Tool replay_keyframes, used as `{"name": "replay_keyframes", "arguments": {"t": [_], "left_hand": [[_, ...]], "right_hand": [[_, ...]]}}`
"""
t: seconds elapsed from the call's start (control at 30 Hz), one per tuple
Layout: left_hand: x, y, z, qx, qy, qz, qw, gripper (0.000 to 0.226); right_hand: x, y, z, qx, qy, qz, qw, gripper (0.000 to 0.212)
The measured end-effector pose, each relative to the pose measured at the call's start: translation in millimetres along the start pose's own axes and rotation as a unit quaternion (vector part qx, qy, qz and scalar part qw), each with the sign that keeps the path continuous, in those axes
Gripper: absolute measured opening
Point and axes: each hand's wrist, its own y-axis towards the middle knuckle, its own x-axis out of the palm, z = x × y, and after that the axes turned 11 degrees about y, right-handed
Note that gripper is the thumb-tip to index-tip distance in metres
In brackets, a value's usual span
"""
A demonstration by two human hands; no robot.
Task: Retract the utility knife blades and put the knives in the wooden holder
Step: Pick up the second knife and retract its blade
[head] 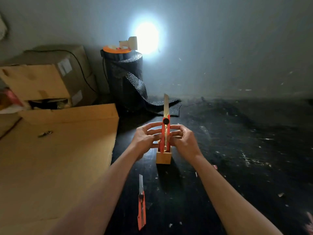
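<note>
An orange utility knife [164, 133] stands upright between both hands, its long blade [166, 104] fully out and pointing up. My left hand [145, 139] grips its left side and my right hand [183, 141] grips its right side. The knife's lower end sits at the top of the wooden holder [163, 157], a small light block on the dark floor; whether it rests inside the slot I cannot tell. A second orange utility knife [142, 209] lies flat on the floor nearer to me, blade [141, 184] extended and pointing away.
Flat cardboard [55, 160] covers the left side, with stacked boxes [47, 78] behind it. A roll of black bubble wrap [125, 78] stands at the back by the wall, a bright lamp [147, 37] above it. The dark floor [237, 150] is littered with scraps.
</note>
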Motion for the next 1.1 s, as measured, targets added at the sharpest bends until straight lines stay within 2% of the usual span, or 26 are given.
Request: {"name": "replay_keyframes", "arguments": {"t": [0.23, 0.37, 0.47, 0.53, 0.7, 0.9, 1.1], "left_hand": [[-12.4, 8.9, 59.8, 0.105, 0.018, 0.022, 0.994, 0.047], [-14.0, 14.0, 77.8, 0.135, 0.042, 0.032, 0.99, 0.045], [-14.0, 16.3, 87.7, 0.146, 0.051, 0.029, 0.987, 0.045], [-13.9, 15.3, 92.5, 0.152, 0.043, 0.022, 0.987, 0.044], [-15.1, 16.6, 96.4, 0.135, -0.019, 0.021, 0.99, 0.049], [-21.4, 21.1, 101.3, 0.118, -0.057, 0.007, 0.991, 0.049], [-20.1, 21.8, 103.9, 0.114, -0.032, 0.018, 0.993, 0.047]], "right_hand": [[7.9, 37.0, -52.0, -0.109, -0.095, 0.035, 0.989, 0.033], [9.8, 52.6, -78.2, -0.208, -0.181, 0.05, 0.96, 0.033], [9.5, 62.4, -94.1, -0.249, -0.271, 0.062, 0.928, 0.021], [8.8, 64.3, -97.6, -0.253, -0.295, 0.06, 0.919, 0.017], [11.0, 57.1, -88.5, -0.265, -0.271, 0.046, 0.924, 0.016], [17.1, 42.7, -78.4, -0.241, -0.22, 0.031, 0.945, 0.019], [16.8, 36.0, -65.0, -0.208, -0.224, 0.03, 0.952, 0.022]]}}
